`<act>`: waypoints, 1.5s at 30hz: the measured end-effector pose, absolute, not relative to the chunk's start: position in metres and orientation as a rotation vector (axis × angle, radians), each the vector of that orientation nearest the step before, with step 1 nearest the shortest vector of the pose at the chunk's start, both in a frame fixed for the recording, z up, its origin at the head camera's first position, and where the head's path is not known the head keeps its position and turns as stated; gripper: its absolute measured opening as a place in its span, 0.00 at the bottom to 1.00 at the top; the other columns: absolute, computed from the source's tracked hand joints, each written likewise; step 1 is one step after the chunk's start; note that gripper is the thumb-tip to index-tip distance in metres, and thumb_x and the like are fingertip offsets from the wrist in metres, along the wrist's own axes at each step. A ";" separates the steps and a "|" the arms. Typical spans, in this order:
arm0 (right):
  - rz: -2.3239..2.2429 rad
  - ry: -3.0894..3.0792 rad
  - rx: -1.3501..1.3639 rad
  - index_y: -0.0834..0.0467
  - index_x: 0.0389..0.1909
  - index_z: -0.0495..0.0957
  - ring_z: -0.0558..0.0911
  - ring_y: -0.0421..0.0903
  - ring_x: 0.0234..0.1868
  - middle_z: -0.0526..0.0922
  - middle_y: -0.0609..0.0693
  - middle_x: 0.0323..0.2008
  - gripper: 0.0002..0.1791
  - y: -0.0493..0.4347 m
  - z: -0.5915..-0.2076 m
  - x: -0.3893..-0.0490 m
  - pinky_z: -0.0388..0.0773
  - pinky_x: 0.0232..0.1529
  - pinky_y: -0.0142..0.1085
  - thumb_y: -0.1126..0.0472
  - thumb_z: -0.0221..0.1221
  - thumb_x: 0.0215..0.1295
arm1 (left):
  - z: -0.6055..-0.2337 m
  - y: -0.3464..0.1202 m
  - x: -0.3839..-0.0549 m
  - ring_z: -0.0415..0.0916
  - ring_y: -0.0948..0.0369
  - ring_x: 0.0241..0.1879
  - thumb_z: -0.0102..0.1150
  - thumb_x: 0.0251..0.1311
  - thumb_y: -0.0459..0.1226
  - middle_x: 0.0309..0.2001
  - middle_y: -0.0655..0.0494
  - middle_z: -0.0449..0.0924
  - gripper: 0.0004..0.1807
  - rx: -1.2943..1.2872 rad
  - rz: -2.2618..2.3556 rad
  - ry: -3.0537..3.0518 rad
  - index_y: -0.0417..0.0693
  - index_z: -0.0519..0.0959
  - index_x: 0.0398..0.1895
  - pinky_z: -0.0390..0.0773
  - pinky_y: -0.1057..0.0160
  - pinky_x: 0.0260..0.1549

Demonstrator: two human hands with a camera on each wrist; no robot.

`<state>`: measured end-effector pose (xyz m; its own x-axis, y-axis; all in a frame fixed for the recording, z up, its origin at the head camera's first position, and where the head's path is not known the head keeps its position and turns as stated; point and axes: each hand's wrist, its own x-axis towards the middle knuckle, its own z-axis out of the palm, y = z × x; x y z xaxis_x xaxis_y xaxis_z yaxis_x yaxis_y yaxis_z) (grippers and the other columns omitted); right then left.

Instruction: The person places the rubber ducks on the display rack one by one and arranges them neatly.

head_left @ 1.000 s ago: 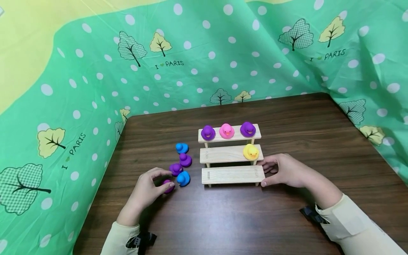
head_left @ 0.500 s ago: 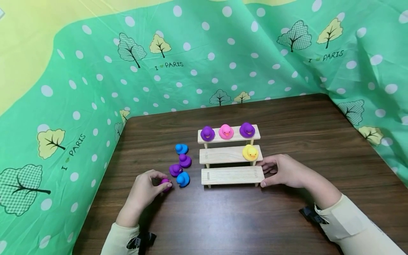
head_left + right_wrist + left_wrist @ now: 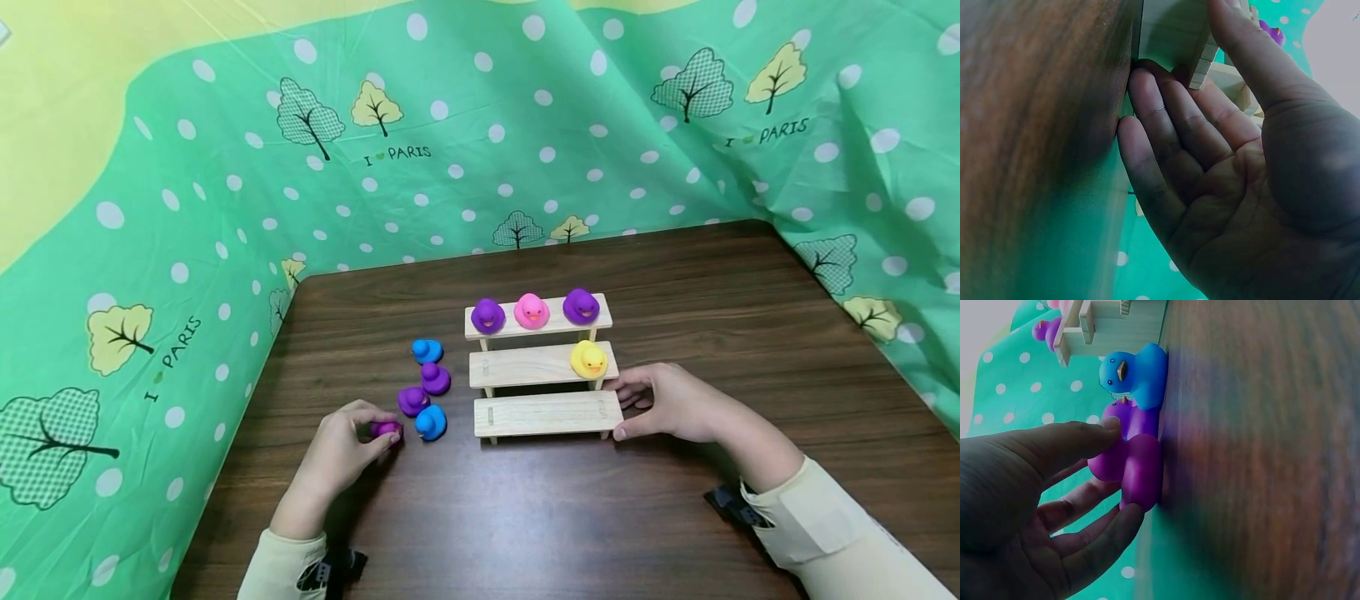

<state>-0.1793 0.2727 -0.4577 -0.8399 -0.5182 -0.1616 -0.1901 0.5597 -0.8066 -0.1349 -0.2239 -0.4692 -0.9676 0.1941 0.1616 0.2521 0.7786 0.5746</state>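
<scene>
In the head view my left hand pinches a purple rubber duck low over the table, left of a pile of ducks. The left wrist view shows the thumb near the head of this purple duck and fingertips at its base. Beside it stand a blue duck and another purple duck. My right hand grips the right end of a three-step wooden display stand, thumb at the front of the lowest step. Its other fingers reach behind that step.
On the top step sit a purple duck, a pink duck and another purple duck. A yellow duck sits right on the middle step. Farther back lie a blue duck and a purple one. Green cloth hangs behind the table.
The purple duck in my left hand has shifted slightly left, away from the blue duck, and its orientation has turned. My right hand and the stand look unmoved.
</scene>
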 end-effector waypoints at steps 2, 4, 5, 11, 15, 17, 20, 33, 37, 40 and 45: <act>-1.177 2.419 -0.576 0.59 0.56 0.84 0.85 0.45 0.49 0.88 0.45 0.43 0.33 0.273 -0.458 -0.179 0.86 0.52 0.43 0.52 0.83 0.49 | -0.469 -0.223 -0.135 0.82 0.62 0.40 0.82 0.53 0.34 0.38 0.64 0.84 0.10 -0.363 -0.962 -2.874 0.53 0.91 0.38 0.84 0.56 0.41; -1.171 2.423 -0.574 0.59 0.56 0.84 0.85 0.45 0.48 0.88 0.45 0.43 0.33 0.273 -0.458 -0.179 0.86 0.52 0.43 0.52 0.83 0.49 | -0.469 -0.223 -0.134 0.82 0.62 0.40 0.82 0.53 0.34 0.39 0.63 0.84 0.11 -0.362 -0.973 -2.876 0.52 0.91 0.39 0.84 0.55 0.41; -1.169 2.424 -0.573 0.59 0.56 0.84 0.85 0.45 0.48 0.88 0.45 0.43 0.33 0.273 -0.458 -0.179 0.86 0.52 0.43 0.52 0.83 0.49 | -0.469 -0.223 -0.134 0.82 0.63 0.40 0.82 0.53 0.35 0.39 0.63 0.84 0.11 -0.360 -0.977 -2.877 0.52 0.91 0.39 0.84 0.56 0.41; -1.163 2.430 -0.566 0.59 0.56 0.84 0.85 0.45 0.48 0.88 0.45 0.43 0.33 0.272 -0.457 -0.179 0.86 0.51 0.42 0.53 0.83 0.49 | -0.471 -0.222 -0.135 0.80 0.63 0.39 0.83 0.52 0.36 0.39 0.62 0.84 0.11 -0.345 -0.976 -2.877 0.52 0.91 0.38 0.83 0.58 0.38; -1.175 2.426 -0.569 0.59 0.55 0.84 0.86 0.45 0.48 0.88 0.45 0.42 0.33 0.272 -0.458 -0.179 0.86 0.51 0.43 0.53 0.83 0.49 | -0.472 -0.222 -0.136 0.80 0.62 0.38 0.83 0.52 0.34 0.38 0.61 0.84 0.11 -0.334 -0.980 -2.872 0.52 0.91 0.38 0.82 0.58 0.37; -1.180 2.423 -0.570 0.59 0.55 0.84 0.86 0.45 0.47 0.88 0.45 0.42 0.33 0.272 -0.458 -0.180 0.86 0.51 0.42 0.53 0.83 0.49 | -0.472 -0.222 -0.136 0.80 0.62 0.38 0.83 0.52 0.34 0.38 0.63 0.83 0.11 -0.327 -0.977 -2.872 0.53 0.91 0.37 0.82 0.57 0.38; -1.183 2.419 -0.570 0.60 0.55 0.84 0.86 0.45 0.47 0.88 0.45 0.42 0.33 0.272 -0.458 -0.180 0.86 0.51 0.42 0.53 0.83 0.49 | -0.471 -0.222 -0.136 0.79 0.62 0.38 0.83 0.52 0.34 0.38 0.65 0.83 0.11 -0.320 -0.967 -2.871 0.54 0.90 0.37 0.82 0.55 0.39; -1.184 2.417 -0.573 0.60 0.55 0.84 0.86 0.46 0.48 0.89 0.45 0.42 0.33 0.273 -0.458 -0.179 0.86 0.51 0.42 0.53 0.83 0.49 | -0.470 -0.221 -0.134 0.80 0.61 0.40 0.83 0.51 0.35 0.39 0.63 0.84 0.11 -0.270 -0.939 -2.864 0.54 0.89 0.36 0.82 0.57 0.40; -1.179 2.424 -0.572 0.59 0.55 0.84 0.86 0.45 0.48 0.89 0.45 0.42 0.32 0.273 -0.459 -0.180 0.86 0.51 0.42 0.53 0.83 0.49 | -0.469 -0.221 -0.135 0.82 0.62 0.39 0.82 0.51 0.33 0.39 0.61 0.83 0.12 -0.281 -0.998 -2.817 0.51 0.90 0.37 0.87 0.55 0.42; -1.177 2.429 -0.572 0.59 0.54 0.84 0.86 0.46 0.48 0.89 0.45 0.42 0.32 0.273 -0.459 -0.180 0.86 0.51 0.42 0.53 0.83 0.49 | -0.467 -0.220 -0.135 0.83 0.63 0.38 0.83 0.51 0.32 0.39 0.60 0.82 0.12 -0.294 -1.026 -2.787 0.49 0.90 0.39 0.89 0.56 0.41; -1.185 2.424 -0.581 0.60 0.54 0.84 0.86 0.46 0.48 0.89 0.45 0.42 0.32 0.273 -0.459 -0.180 0.86 0.51 0.43 0.53 0.83 0.49 | -0.461 -0.217 -0.135 0.83 0.63 0.38 0.83 0.50 0.31 0.38 0.60 0.82 0.13 -0.328 -1.038 -2.751 0.48 0.90 0.39 0.89 0.56 0.41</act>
<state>-0.1797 0.2735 -0.4591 -0.8425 -0.5165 -0.1530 -0.1966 0.5593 -0.8053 -0.1347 -0.2171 -0.4610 -0.9590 0.1404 0.2464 0.2682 0.7313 0.6271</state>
